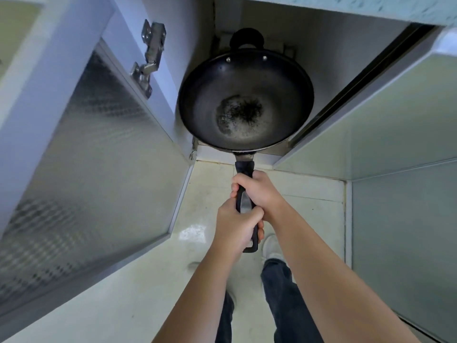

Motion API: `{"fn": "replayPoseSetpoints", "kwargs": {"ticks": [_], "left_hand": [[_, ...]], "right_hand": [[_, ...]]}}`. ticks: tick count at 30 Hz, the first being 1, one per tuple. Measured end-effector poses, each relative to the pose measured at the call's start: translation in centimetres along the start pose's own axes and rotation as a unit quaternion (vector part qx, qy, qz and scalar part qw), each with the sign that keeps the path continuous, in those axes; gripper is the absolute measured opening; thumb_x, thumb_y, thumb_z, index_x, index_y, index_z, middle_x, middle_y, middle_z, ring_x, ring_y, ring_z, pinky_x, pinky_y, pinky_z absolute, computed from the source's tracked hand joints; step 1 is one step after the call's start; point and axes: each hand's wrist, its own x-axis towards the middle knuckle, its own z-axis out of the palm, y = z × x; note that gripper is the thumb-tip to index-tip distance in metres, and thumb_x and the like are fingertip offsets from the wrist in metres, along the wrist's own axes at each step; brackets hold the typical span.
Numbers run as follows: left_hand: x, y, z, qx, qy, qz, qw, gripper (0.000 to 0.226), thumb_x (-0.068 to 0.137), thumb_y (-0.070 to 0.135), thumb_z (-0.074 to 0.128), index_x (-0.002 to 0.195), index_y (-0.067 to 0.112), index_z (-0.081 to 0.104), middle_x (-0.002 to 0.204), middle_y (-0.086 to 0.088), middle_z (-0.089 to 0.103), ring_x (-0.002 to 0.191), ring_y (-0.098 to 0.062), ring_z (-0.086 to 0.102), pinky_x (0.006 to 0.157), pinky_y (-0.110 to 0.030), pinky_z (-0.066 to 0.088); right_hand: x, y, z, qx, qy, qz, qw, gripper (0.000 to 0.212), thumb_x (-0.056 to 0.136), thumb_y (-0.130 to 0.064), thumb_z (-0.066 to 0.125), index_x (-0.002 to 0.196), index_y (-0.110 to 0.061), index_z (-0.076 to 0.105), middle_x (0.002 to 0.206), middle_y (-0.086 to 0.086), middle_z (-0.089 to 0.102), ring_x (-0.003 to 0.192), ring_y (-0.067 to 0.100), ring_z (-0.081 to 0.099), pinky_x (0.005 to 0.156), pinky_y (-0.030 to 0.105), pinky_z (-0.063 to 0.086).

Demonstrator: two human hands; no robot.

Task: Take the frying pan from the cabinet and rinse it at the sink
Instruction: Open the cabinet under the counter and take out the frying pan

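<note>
A black frying pan [246, 100] with a dull, stained patch in its bowl hangs level in front of the open low cabinet [333, 60], its small loop handle toward the cabinet's back. Its long black handle [244, 169] points toward me. My right hand [257, 191] grips the handle nearer the pan. Behind it, my left hand [237, 226] grips the handle's end. Both hands are closed around the handle. The sink is out of view.
The cabinet's left door [94, 157] stands wide open with its metal hinge [148, 58] showing; the right door [371, 115] is open too. Pale floor tiles [148, 280] lie below, with my legs and shoes [272, 246]. The countertop edge [346, 6] runs overhead.
</note>
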Motion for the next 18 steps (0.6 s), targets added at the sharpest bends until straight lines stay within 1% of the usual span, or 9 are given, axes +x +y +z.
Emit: {"fn": "replayPoseSetpoints", "kwargs": {"ticks": [8,13,16,18], "left_hand": [[-4.3,-0.7,-1.0,0.013,0.0,-0.029,0.999,0.018,0.076,-0.009,0.046,0.067,0.005,0.051,0.042,-0.004,0.048,0.032,-0.014,0.045,0.037,-0.021,0.041],[-6.3,-2.0,-1.7,0.036,-0.002,-0.046,0.998,0.016,0.074,-0.007,0.046,0.065,0.006,0.05,0.041,-0.001,0.048,0.032,-0.013,0.046,0.04,-0.022,0.038],[-7.8,-3.0,-1.8,0.04,-0.009,-0.052,0.998,0.017,0.075,-0.007,0.047,0.066,0.007,0.05,0.042,-0.002,0.048,0.033,-0.014,0.046,0.042,-0.023,0.038],[-8.7,-3.8,-1.5,0.038,-0.013,-0.056,0.998,0.018,0.076,-0.008,0.046,0.066,0.007,0.05,0.041,-0.001,0.048,0.032,-0.014,0.045,0.041,-0.022,0.037]], "right_hand": [[-4.1,1.4,1.3,0.016,0.011,0.023,1.0,0.031,0.081,-0.001,0.049,0.05,-0.007,0.051,0.041,-0.001,0.055,0.046,0.015,0.053,0.046,0.019,0.046],[-6.1,3.1,2.0,0.033,0.02,0.032,0.999,0.033,0.082,-0.001,0.05,0.05,-0.008,0.051,0.042,-0.001,0.055,0.046,0.014,0.053,0.049,0.021,0.046],[-7.5,4.4,1.9,0.02,0.015,0.034,0.999,0.032,0.081,-0.002,0.05,0.049,-0.006,0.053,0.041,-0.001,0.056,0.042,0.012,0.053,0.047,0.019,0.046],[-8.5,5.3,1.8,0.015,0.017,0.031,0.999,0.032,0.08,-0.001,0.05,0.049,-0.006,0.053,0.042,0.001,0.057,0.041,0.011,0.053,0.046,0.019,0.045]]}}
